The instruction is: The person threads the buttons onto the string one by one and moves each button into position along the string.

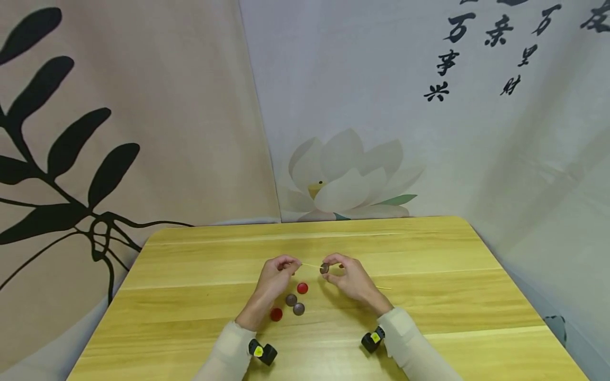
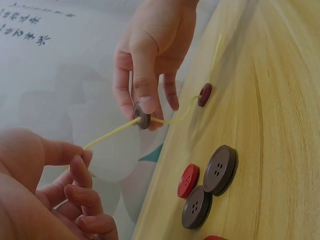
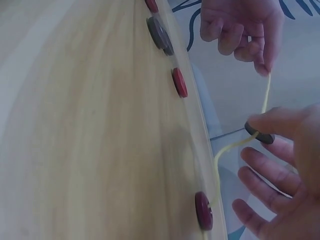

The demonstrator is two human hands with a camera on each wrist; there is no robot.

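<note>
Hands [image 1: 274, 276] [image 1: 351, 277] pinch: left, yellow cord [image 2: 112, 134]; right, brown button [image 1: 324, 269].

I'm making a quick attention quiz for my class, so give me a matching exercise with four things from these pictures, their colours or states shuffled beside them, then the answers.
1. left hand
2. right hand
3. cord
4. maroon button

A. yellow
B. threaded, held by neither hand
C. pinches the cord
D. pinches a brown button

Pairs: 1-C, 2-D, 3-A, 4-B
</note>
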